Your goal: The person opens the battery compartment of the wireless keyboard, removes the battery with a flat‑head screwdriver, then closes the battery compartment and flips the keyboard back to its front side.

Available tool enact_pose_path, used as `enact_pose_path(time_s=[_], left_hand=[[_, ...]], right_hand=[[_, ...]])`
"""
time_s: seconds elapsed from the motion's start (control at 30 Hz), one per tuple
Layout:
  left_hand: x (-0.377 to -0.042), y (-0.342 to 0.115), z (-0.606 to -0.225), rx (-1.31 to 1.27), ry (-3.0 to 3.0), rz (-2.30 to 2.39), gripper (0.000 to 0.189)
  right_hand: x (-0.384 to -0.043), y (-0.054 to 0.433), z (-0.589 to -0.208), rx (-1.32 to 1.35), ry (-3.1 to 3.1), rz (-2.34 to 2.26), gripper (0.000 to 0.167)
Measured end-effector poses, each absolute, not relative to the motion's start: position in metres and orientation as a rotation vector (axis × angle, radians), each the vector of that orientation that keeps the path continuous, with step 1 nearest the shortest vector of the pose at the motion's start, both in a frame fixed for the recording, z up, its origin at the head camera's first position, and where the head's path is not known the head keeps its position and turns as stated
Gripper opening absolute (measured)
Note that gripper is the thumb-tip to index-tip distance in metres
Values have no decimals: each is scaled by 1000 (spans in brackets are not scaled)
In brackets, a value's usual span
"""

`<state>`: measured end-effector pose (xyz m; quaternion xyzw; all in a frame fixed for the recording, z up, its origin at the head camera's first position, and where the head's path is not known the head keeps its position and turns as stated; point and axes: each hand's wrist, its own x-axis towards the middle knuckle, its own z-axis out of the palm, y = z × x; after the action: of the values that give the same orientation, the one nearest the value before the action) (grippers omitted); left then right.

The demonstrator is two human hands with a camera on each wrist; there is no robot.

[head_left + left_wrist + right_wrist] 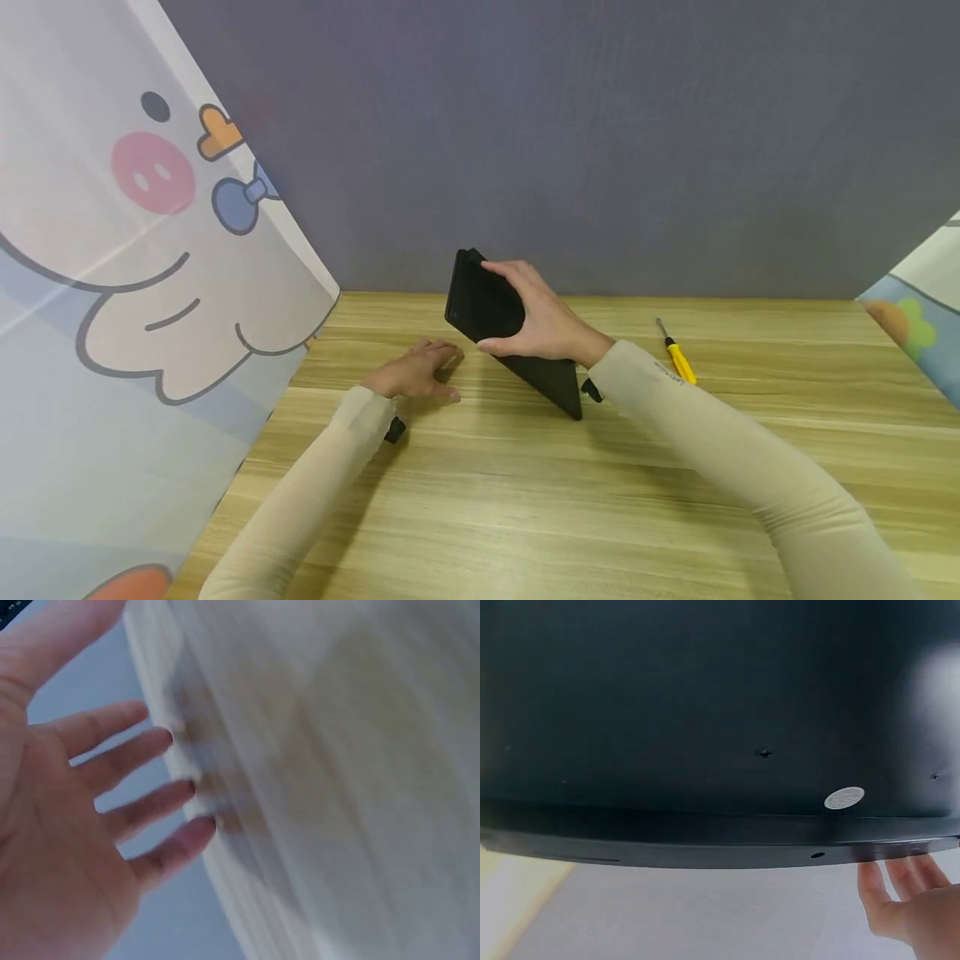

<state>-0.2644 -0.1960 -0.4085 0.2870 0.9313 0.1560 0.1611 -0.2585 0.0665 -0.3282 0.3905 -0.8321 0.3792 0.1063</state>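
Observation:
A black laptop (551, 383) is held at a slant over the wooden table, one end raised toward the back wall. My right hand (543, 321) spans and grips it, thumb at the lower edge and fingertips at the upper one. In the right wrist view its dark underside (705, 712) fills most of the picture, with small screws and an oval silver sticker (844, 798); fingers show at its edge, lower right. My left hand (420, 371) is just left of the laptop, apart from it, palm down over the table. The left wrist view shows its fingers (124, 761) spread and holding nothing.
To the right lies a screwdriver (679, 360) with a yellow handle on the wooden table (480, 517). A grey wall (562, 150) rises behind the table's back edge. Along the left side stands a cartoon-printed sheet (180, 275).

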Motion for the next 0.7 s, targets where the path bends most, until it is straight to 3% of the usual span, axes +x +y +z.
enact_pose_path(time_s=[0.7], left_hand=[[-260,-163,-386,976,2642,828,94]], right_hand=[[-260,73,-328,1111,-2215,1246,102]])
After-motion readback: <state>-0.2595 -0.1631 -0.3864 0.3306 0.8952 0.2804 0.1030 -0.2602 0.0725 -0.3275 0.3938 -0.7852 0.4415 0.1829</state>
